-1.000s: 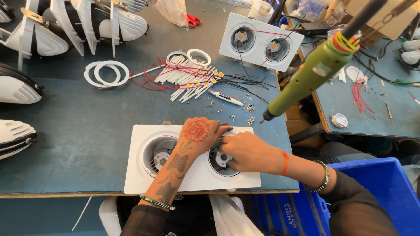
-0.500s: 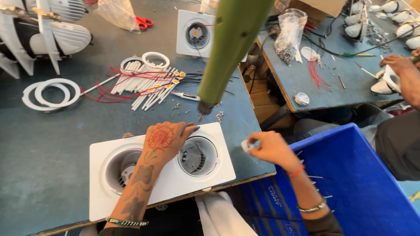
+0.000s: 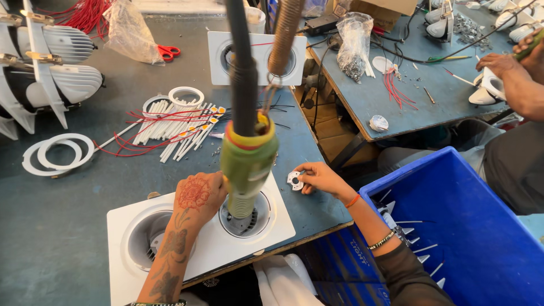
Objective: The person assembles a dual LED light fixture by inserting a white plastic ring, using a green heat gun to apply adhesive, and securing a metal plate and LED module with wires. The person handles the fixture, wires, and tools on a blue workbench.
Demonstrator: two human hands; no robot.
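Note:
My left hand (image 3: pixel 195 198) lies on a white square double lamp fixture (image 3: pixel 272 229) at the table's near edge, beside its right socket (image 3: pixel 258 224). Its fingertips are hidden behind a green powered screwdriver (image 3: pixel 247 161) that hangs on a cable and spring from above, over that socket. My right hand (image 3: pixel 323 178) is off the fixture's right corner, pinching a small white round part (image 3: pixel 294 180) just above the table. The left socket (image 3: pixel 144 238) is partly covered by my forearm.
A bundle of white tubes with red wires (image 3: pixel 170 127), white rings (image 3: pixel 56 153) and a second fixture (image 3: pixel 258 56) lie further back. Lamp housings (image 3: pixel 56 73) stand at the left. A blue crate (image 3: pixel 453 226) is at the right, with another person's arm (image 3: pixel 510 79) beyond it.
My right hand left the right socket, went out to the right, and now holds a small white part near the fixture's corner. The view swung, so the hanging screwdriver now covers the socket.

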